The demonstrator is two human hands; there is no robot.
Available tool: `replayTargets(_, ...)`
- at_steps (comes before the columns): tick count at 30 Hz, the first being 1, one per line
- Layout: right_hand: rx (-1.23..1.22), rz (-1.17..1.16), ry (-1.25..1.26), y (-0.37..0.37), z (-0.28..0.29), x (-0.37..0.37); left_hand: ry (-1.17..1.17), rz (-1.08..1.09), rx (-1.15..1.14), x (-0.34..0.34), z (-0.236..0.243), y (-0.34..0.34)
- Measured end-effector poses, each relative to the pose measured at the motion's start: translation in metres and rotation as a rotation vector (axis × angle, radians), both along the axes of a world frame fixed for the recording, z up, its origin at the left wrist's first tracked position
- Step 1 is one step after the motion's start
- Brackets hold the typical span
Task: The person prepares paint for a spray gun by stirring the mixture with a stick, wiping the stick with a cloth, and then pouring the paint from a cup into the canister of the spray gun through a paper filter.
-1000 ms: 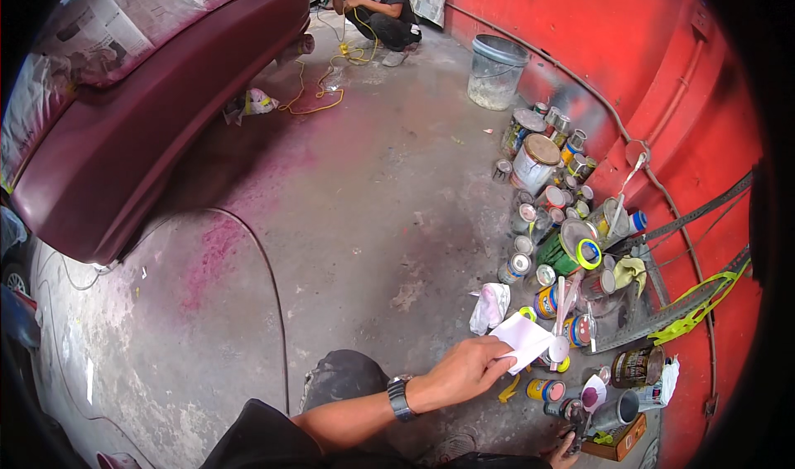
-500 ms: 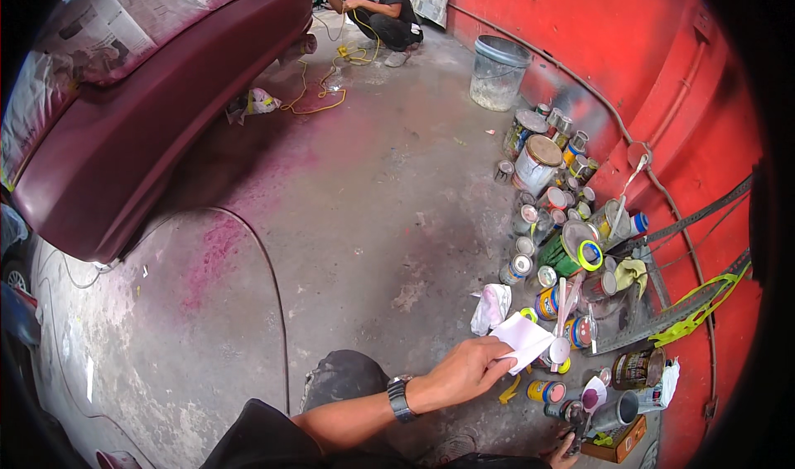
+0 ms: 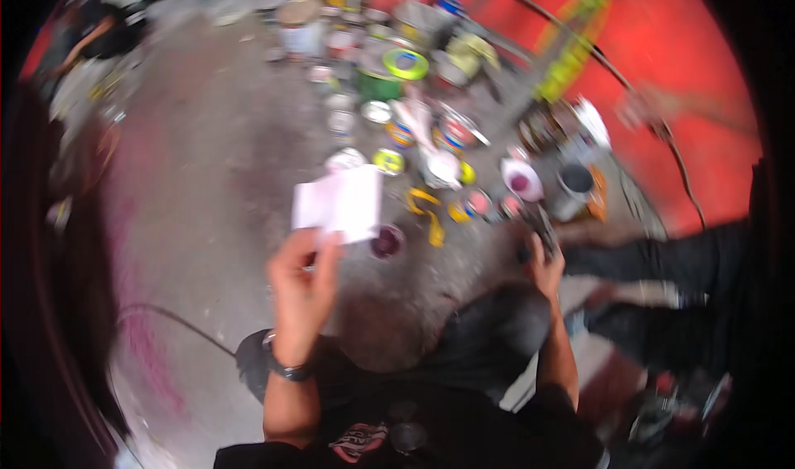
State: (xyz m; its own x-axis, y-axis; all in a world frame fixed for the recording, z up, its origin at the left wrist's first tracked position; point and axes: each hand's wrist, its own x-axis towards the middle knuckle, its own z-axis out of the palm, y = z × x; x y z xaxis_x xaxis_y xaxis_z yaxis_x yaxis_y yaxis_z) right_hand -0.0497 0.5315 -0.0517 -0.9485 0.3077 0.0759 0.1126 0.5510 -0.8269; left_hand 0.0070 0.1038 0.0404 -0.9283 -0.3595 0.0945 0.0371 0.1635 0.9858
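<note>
Concrete floor (image 3: pixel 190 221) around a green can (image 3: pixel 379 86), white paper (image 3: pixel 339 208) in the left hand (image 3: pixel 305 270)

The red wall (image 3: pixel 687 154) rose beyond the green can and to its right. On the person's side of that can and to its right, the right hand (image 3: pixel 546 269) had its grip wrapped round a dark object (image 3: pixel 542 229), too blurred to identify. The paper hung on the person's side of the can, to its left, the left grip clamped on its near edge, thumb against fingers. A round pot (image 3: pixel 387 241), purple inside, sat between can and person. Handling the paper well probably called for a light pinch at that edge, its faces kept off the purple, and the right wrist held steady so the dark object knocked nothing over
</note>
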Motion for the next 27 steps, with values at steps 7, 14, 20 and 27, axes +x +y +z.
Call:
replayTargets(7, 0.046, -0.088, -0.011, 0.016, 0.015, 0.01, -0.048, -0.033, 0.052, -0.001, 0.005, 0.008)
replayTargets(14, 0.464, -0.074, 0.086, 0.044, 0.007, 0.016, -0.05, -0.026, 0.033, -0.004, 0.008, 0.018)
replayTargets(20, 0.302, 0.023, 0.168, 0.046, -0.019, 0.025, -0.069, -0.039, 0.027, -0.009, 0.004, 0.023)
replayTargets(27, 0.364, 0.064, 0.242, 0.028, -0.04, 0.033, -0.077, -0.016, -0.025, -0.011, -0.001, 0.025)
